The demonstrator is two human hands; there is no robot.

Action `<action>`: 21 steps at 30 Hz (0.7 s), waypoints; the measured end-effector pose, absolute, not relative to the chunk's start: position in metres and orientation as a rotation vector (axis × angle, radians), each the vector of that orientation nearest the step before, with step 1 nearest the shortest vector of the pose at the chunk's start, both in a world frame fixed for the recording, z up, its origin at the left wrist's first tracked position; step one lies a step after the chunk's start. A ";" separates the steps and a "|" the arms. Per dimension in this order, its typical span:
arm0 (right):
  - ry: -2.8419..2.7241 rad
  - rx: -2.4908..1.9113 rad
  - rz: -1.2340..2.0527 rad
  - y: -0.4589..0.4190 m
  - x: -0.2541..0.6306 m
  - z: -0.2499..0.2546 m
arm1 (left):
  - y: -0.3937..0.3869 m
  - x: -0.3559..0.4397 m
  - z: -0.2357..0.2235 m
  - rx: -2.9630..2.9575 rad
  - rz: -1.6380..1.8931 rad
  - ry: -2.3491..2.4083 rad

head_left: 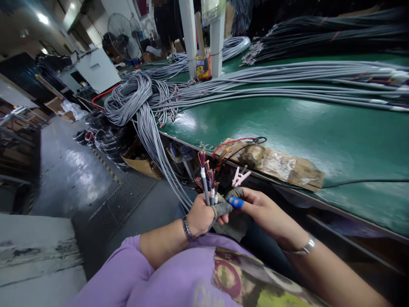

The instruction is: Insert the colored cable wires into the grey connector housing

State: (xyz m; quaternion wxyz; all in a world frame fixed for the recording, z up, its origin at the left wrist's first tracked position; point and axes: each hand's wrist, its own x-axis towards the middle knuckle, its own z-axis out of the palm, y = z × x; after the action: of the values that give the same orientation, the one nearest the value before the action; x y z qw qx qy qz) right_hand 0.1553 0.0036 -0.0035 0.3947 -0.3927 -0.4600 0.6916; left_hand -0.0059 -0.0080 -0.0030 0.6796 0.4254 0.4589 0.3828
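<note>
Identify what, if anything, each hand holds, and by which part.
The left hand grips grey cables near their ends, just below the white bands and splayed coloured wires. Whether the right hand holds anything cannot be told.

The person wears a purple printed top (172,277), linked wristband (188,229), silver bangle (308,245) and blue thumb wrap (236,203).

Left hand (200,216) gripping round grey cables (205,187) with splayed multicoloured wire ends (201,159)
Right hand (263,208) close beside it; a flat brown taped cardboard strip (306,172) lies along the green-topped table (255,119)'s near edge.
</note>
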 end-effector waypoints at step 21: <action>-0.763 -1.273 1.598 -0.001 0.125 -0.029 | -0.018 -0.009 -0.010 1.106 0.751 1.197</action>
State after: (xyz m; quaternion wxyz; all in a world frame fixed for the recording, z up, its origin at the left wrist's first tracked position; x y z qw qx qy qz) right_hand 0.1253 -0.0014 -0.0290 0.4620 -0.5177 -0.3103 0.6498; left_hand -0.0095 -0.0183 -0.0101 0.6238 0.4819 0.5213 0.3270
